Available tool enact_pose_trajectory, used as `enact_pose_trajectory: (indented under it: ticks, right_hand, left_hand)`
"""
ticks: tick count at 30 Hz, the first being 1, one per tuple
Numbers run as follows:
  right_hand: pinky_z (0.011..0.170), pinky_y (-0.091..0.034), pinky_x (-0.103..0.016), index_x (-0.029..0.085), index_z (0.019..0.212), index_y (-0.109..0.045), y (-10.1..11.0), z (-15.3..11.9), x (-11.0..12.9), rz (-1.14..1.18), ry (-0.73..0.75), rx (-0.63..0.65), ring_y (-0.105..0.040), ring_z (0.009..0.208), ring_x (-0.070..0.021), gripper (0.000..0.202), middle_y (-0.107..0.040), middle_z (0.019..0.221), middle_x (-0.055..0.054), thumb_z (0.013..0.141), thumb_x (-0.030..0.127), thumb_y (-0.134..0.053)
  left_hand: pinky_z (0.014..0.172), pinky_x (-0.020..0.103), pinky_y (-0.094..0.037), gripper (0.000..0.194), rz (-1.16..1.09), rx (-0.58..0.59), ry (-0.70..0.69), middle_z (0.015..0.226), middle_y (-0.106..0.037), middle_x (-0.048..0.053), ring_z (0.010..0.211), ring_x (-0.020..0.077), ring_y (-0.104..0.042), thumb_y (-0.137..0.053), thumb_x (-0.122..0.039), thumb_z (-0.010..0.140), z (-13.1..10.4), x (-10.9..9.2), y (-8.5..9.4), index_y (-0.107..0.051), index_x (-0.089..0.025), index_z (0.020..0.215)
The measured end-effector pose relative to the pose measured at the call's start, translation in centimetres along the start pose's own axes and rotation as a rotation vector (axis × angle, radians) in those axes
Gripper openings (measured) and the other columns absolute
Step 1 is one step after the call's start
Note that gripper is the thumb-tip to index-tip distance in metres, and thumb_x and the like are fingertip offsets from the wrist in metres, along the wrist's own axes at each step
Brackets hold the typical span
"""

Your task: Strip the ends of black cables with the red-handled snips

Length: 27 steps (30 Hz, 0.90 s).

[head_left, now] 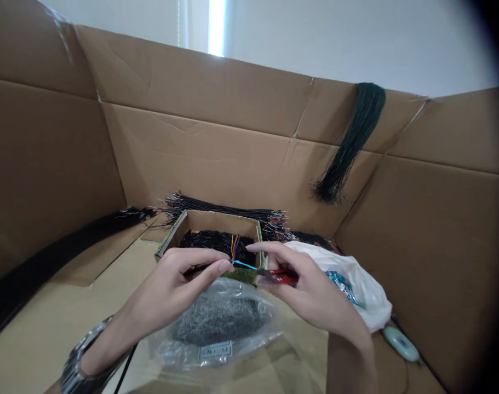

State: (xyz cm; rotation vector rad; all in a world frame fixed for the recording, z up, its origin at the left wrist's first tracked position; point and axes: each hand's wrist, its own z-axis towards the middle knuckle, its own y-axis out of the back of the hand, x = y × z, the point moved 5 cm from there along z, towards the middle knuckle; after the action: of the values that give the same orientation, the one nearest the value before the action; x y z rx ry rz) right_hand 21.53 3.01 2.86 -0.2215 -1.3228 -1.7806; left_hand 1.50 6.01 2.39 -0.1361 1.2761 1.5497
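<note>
My left hand (pixel 187 273) is closed, with thumb and forefinger pinching the end of a black cable. Red, orange and yellow wires (pixel 235 248) stand up from that end, and a light blue wire (pixel 246 265) runs sideways to the right. In my right hand (pixel 315 290) is a small red-handled tool (pixel 284 278) with dark metal jaws; its exact kind is hard to make out. The jaws are at the far end of the blue wire, and my right forefinger is stretched out above them. A black strand (pixel 126 369) shows below my left wrist.
Behind my hands stands an open box (pixel 220 220) of short black pieces, backed by a bundle of black cables (pixel 228 209). A clear plastic bag (pixel 220 323) lies in front, a white bag (pixel 364 273) at right. Cardboard walls (pixel 216 131) surround the table; dark green strands (pixel 356 137) hang over one.
</note>
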Motion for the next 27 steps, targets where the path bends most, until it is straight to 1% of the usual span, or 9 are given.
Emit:
enact_pose_trajectory:
  ticks: [2,4,6,7,11,15,18,23,27]
  right_hand:
    - [0.064,-0.048,-0.027,0.035,0.132,-0.061,0.6,-1.0,0.4,-0.008,-0.011,0.068,-0.060,0.073,-0.0149,0.042,-0.064,0.086,0.003,0.092,0.030,-0.070]
    - [0.078,-0.052,-0.030,0.035,0.135,-0.060,1.0,-1.9,0.9,-0.011,0.006,0.108,-0.066,0.090,-0.0179,0.043,-0.071,0.107,0.000,0.093,0.036,-0.069]
    - [0.089,-0.052,-0.033,0.035,0.135,-0.059,1.1,-2.6,1.1,-0.035,0.023,0.118,-0.065,0.108,-0.0206,0.040,-0.070,0.124,-0.001,0.095,0.039,-0.066]
    - [0.091,-0.052,-0.033,0.035,0.135,-0.059,1.2,-2.8,1.2,-0.055,0.025,0.117,-0.064,0.112,-0.0211,0.038,-0.070,0.126,-0.001,0.097,0.039,-0.063]
    - [0.087,-0.050,-0.033,0.034,0.128,-0.063,1.4,-3.1,1.0,-0.116,-0.023,0.063,-0.063,0.112,-0.0209,0.029,-0.070,0.121,-0.001,0.101,0.041,-0.056]
    - [0.082,-0.048,-0.032,0.029,0.114,-0.069,1.4,-2.8,1.1,-0.125,-0.122,0.042,-0.064,0.098,-0.0192,0.021,-0.072,0.107,0.000,0.100,0.040,-0.058]
    - [0.079,-0.047,-0.032,0.027,0.111,-0.073,1.5,-2.6,1.4,-0.144,-0.136,0.006,-0.066,0.091,-0.0186,0.018,-0.076,0.103,0.001,0.097,0.035,-0.063]
    - [0.075,-0.046,-0.031,0.027,0.110,-0.076,1.0,-2.6,1.1,-0.109,-0.159,0.038,-0.066,0.085,-0.0193,0.020,-0.078,0.100,0.001,0.095,0.035,-0.064]
    - [0.070,-0.045,-0.030,0.028,0.107,-0.075,0.6,-2.4,1.0,-0.112,-0.137,0.078,-0.064,0.079,-0.0181,0.017,-0.077,0.096,0.001,0.097,0.029,-0.061]
  left_hand:
    - [0.061,0.021,-0.042,0.026,0.042,0.016,-0.022,0.077,-0.073,-0.003,0.068,0.0124,-0.061,-0.057,-0.039,0.101,0.0,-0.2,-0.1,-0.076,-0.023,0.090]
    - [0.064,0.020,-0.044,0.026,0.053,0.041,-0.020,0.084,-0.075,-0.003,0.073,0.0123,-0.064,-0.057,-0.039,0.101,0.1,-0.2,-0.3,-0.076,-0.024,0.092]
    - [0.064,0.019,-0.044,0.025,0.053,0.070,-0.020,0.087,-0.076,-0.004,0.075,0.0116,-0.065,-0.056,-0.039,0.102,0.1,-0.2,-0.5,-0.075,-0.025,0.095]
    - [0.062,0.019,-0.044,0.024,0.062,0.080,-0.021,0.086,-0.075,-0.005,0.073,0.0111,-0.065,-0.056,-0.038,0.102,0.1,-0.2,-0.6,-0.075,-0.025,0.095]
    - [0.056,0.019,-0.040,0.021,0.122,0.097,-0.033,0.085,-0.074,-0.005,0.068,0.0102,-0.062,-0.057,-0.037,0.101,-0.1,-0.3,-0.9,-0.074,-0.026,0.098]
    - [0.061,0.019,-0.042,0.019,0.123,0.098,-0.066,0.087,-0.074,-0.005,0.071,0.0100,-0.063,-0.056,-0.032,0.101,-0.2,-0.7,-1.2,-0.073,-0.024,0.098]
    - [0.064,0.019,-0.043,0.018,0.125,0.087,-0.090,0.085,-0.073,-0.005,0.069,0.0092,-0.062,-0.057,-0.029,0.101,-0.1,-1.1,-1.4,-0.073,-0.023,0.096]
    - [0.064,0.017,-0.044,0.015,0.128,0.084,-0.105,0.081,-0.072,-0.006,0.065,0.0082,-0.060,-0.059,-0.026,0.100,0.1,-1.2,-1.7,-0.074,-0.024,0.100]
    - [0.061,0.016,-0.043,0.015,0.122,0.093,-0.106,0.082,-0.072,-0.005,0.066,0.0079,-0.061,-0.060,-0.025,0.099,0.2,-1.2,-1.9,-0.074,-0.024,0.102]
